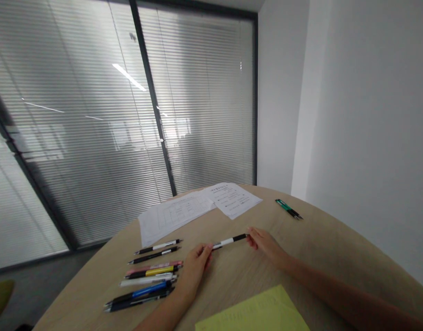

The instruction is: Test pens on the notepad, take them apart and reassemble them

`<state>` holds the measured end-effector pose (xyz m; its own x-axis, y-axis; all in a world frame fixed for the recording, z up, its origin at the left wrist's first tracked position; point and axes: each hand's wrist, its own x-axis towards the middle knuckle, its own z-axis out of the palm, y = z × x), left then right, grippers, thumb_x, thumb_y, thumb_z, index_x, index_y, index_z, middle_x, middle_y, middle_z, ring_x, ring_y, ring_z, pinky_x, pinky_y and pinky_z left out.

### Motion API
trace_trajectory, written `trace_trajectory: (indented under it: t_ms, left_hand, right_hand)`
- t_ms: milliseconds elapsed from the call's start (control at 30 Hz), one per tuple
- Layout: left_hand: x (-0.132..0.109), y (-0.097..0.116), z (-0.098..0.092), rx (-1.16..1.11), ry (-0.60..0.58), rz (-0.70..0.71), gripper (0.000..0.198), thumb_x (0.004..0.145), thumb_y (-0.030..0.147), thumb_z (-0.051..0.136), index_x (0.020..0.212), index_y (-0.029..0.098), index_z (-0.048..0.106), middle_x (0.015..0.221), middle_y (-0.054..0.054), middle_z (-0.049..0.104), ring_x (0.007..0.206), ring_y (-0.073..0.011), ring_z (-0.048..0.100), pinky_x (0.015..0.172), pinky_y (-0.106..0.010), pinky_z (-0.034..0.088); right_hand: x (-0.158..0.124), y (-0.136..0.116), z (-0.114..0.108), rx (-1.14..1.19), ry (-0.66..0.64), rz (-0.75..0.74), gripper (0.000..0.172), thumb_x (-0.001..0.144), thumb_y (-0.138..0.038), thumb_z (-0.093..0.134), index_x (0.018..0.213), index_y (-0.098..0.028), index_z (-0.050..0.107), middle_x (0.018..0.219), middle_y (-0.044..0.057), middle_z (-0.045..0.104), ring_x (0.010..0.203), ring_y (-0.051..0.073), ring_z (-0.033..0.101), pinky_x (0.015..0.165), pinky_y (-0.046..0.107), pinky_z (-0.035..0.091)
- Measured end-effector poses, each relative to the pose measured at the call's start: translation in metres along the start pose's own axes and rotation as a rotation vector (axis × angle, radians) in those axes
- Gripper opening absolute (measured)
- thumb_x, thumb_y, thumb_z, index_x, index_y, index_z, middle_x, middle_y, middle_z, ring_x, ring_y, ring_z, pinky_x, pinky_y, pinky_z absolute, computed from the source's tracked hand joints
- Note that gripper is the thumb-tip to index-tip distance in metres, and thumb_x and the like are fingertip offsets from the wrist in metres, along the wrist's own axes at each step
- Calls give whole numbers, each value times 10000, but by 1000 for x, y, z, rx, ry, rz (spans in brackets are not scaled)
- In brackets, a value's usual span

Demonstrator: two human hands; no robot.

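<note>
Yellow sheet (256, 312) lying at tabletop's (322, 239) near edge. Left hand (194, 269) and right hand (265, 243) pinching black-and-white pen's (229, 241) ends, apparently pulling apart; needs steady opposing grip.

The black-and-white pen (230, 240) contrasts with a green-and-black pen (288, 209), a yellow paper sheet (256, 313), white printed sheets (197, 207) and the light wood-grain table (322, 248).
</note>
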<state>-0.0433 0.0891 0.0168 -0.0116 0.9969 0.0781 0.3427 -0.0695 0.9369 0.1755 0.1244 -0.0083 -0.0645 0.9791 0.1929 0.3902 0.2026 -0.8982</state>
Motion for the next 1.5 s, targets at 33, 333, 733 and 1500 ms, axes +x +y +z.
trace_trajectory:
  t_ms: [33,333,733,1500]
  left_hand:
    - [0,0,0,13,-4,1,452,612,626,446,534,181,453,420,68,375,412,-105,356,432,-218,268]
    - [-1,1,0,48,5,-1,453,623,634,406,535,191,440,431,66,372,429,-117,367,441,-222,267]
    - [-1,3,0,91,-7,11,436,645,611,386,531,193,434,421,67,360,429,-118,351,449,-225,258]
    - [-2,5,0,47,-26,16,434,638,608,421,525,189,439,424,67,372,425,-116,357,446,-227,261]
  right_hand:
    - [0,1,-1,-25,0,17,413,810,-462,312,558,-177,473,498,-14,474,460,98,425,471,222,327]
    - [0,-7,0,192,-38,-39,228,670,-341,500,846,-197,506,683,-14,510,561,106,456,438,198,300]
    - [2,2,-1,123,-50,-30,306,759,-429,417,588,-179,456,477,-54,422,447,82,402,449,206,309]
    - [4,4,0,112,-37,-45,346,782,-439,355,580,-177,455,488,-40,450,455,86,428,464,216,336]
